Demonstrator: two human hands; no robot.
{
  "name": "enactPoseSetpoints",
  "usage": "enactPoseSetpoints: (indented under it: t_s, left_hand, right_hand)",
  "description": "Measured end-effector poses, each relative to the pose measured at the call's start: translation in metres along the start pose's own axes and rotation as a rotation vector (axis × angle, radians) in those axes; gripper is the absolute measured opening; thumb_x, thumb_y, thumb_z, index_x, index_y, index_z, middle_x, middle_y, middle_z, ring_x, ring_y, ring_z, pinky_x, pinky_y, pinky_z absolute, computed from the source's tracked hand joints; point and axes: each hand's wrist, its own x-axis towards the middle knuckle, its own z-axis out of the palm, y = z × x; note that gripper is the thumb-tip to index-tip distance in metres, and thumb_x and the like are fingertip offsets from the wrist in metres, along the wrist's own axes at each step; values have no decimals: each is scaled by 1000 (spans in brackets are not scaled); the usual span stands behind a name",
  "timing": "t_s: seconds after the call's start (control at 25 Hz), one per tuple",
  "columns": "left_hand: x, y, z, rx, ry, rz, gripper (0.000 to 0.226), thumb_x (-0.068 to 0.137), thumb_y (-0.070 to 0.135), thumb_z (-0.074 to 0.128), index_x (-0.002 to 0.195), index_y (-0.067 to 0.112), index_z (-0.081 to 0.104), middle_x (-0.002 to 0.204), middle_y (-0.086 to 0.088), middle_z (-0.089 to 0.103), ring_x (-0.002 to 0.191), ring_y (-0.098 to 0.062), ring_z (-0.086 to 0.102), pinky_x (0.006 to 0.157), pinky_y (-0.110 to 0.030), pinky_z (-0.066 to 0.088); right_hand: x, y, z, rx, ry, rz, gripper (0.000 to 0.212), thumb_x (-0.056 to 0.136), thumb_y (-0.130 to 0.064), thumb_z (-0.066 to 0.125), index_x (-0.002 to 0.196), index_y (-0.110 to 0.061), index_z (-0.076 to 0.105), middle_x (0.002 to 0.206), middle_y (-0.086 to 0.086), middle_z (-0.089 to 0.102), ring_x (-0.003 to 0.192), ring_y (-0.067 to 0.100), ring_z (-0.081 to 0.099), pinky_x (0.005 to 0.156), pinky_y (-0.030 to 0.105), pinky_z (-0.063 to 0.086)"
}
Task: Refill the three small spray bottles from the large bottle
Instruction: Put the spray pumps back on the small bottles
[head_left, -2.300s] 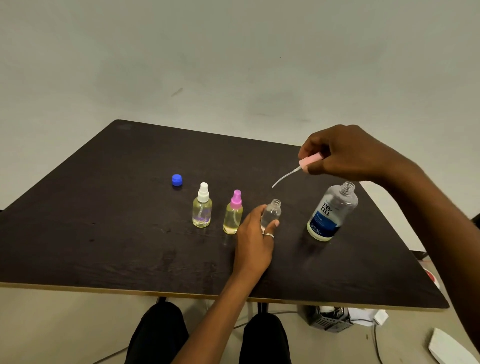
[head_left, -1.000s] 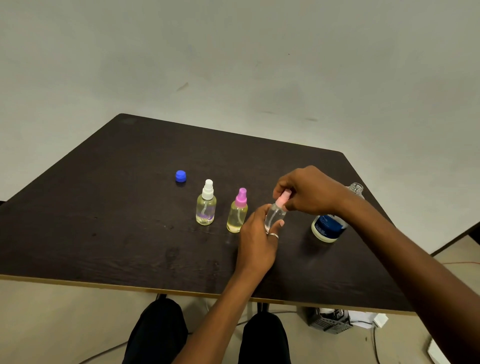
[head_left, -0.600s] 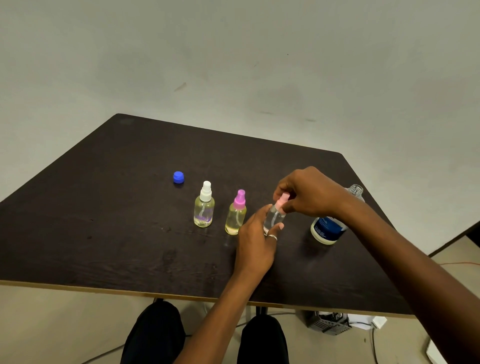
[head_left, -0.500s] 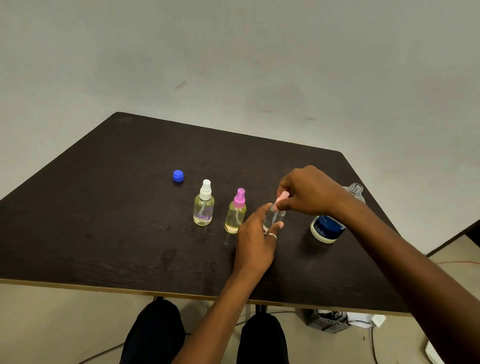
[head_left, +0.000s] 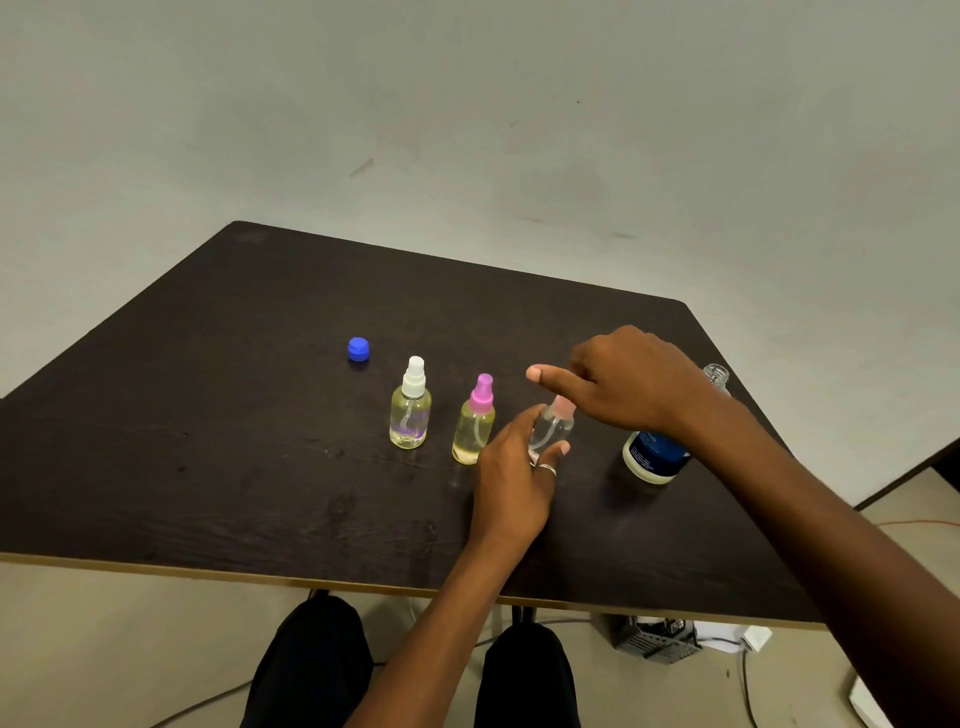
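Clear pink-topped spray bottle (head_left: 550, 428), upright

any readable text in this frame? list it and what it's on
Large bottle, blue label: pale lines of small print, too blurred to read; the right hand and its arm cover the upper label.
White-capped, magenta-capped and pink-capped spray bottles: no text visible.
Blue cap: none.

At centre frame, the right hand (head_left: 631, 379), which lifted the pink spray cap (head_left: 562, 406) high 2.3 seconds ago, has since seated it on the clear small bottle (head_left: 551, 428) and now spreads open, thumb extended left.
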Motion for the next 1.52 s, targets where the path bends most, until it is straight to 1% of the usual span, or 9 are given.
enactPoseSetpoints:
  t_s: [0.12, 0.24, 0.36, 0.56, 0.72, 0.84, 0.96, 1.12, 1.52]
  left_hand:
    - [0, -1, 0, 2, 5, -7, 41, 91, 24, 69, 130, 27, 56, 118, 11, 67, 108, -1, 61, 90, -19, 52]
    - [0, -3, 0, 6, -2, -4, 43, 91, 25, 69, 132, 26, 55, 117, 11, 66, 108, -3, 62, 90, -24, 53]
    - [0, -2, 0, 7, -9, -9, 42, 92, 27, 68, 132, 26, 55, 118, 11, 67, 109, -4, 62, 90, -27, 54]
    - [0, 3, -2, -11, -5, 2, 35, 92, 23, 68, 125, 28, 59, 114, 14, 67, 104, -1, 62, 88, -21, 53]
    - [-1, 5, -3, -19, -1, 19, 36, 91, 21, 69, 124, 30, 59, 111, 18, 66, 103, 2, 62, 87, -18, 52]
    - [-1, 4, -2, -17, -3, 3, 36, 91, 22, 69, 125, 29, 59, 112, 14, 67, 102, -1, 63, 86, -21, 53]
    - [0, 1, -1, 4, -9, -13, 41, 91, 25, 68, 130, 26, 57, 115, 12, 67, 106, -3, 62, 89, -23, 53]
    - [0, 0, -1, 25, -6, -8, 43, 91, 26, 68, 132, 26, 55, 116, 12, 67, 107, -3, 62, 89, -23, 53]
    - [-1, 4, -2, -10, -19, -38, 42, 91, 23, 69, 130, 27, 57, 109, 21, 63, 100, 6, 61, 85, -13, 49]
  right_hand:
    - [1, 5, -11, 110, -180, -193, 32, 89, -42, 63, 115, -24, 66, 102, -9, 69, 90, 7, 64, 83, 30, 54]
    - [5, 4, -6, 117, -200, -232, 22, 85, -19, 69, 107, -24, 71, 100, -10, 69, 87, 7, 62, 81, 27, 52]
    - [5, 2, 1, 90, -160, -152, 7, 89, -26, 65, 87, -20, 69, 85, -4, 68, 74, 8, 60, 65, 24, 48]
    - [-2, -4, 12, -176, -13, 2, 55, 91, -66, 41, 65, -19, 49, 59, -4, 48, 54, 12, 48, 48, 24, 29]
    - [-8, -5, 15, -141, 35, 73, 69, 88, -74, 28, 57, -16, 48, 53, -2, 49, 47, 9, 46, 48, 23, 31]
    - [-8, 3, 10, -3, -26, -24, 51, 91, -65, 41, 87, -21, 65, 78, -4, 65, 68, 10, 59, 60, 27, 48]
    - [-6, 6, -1, 117, -140, -188, 33, 90, -33, 63, 122, -24, 63, 111, -6, 67, 97, 12, 62, 86, 33, 52]
    - [-4, 6, -2, 150, -159, -225, 22, 88, -14, 65, 108, -22, 70, 102, -7, 70, 89, 7, 63, 84, 28, 52]
    - [-6, 2, 14, 119, -78, -124, 13, 90, -18, 62, 103, -19, 64, 94, -2, 63, 82, 12, 57, 68, 20, 43]
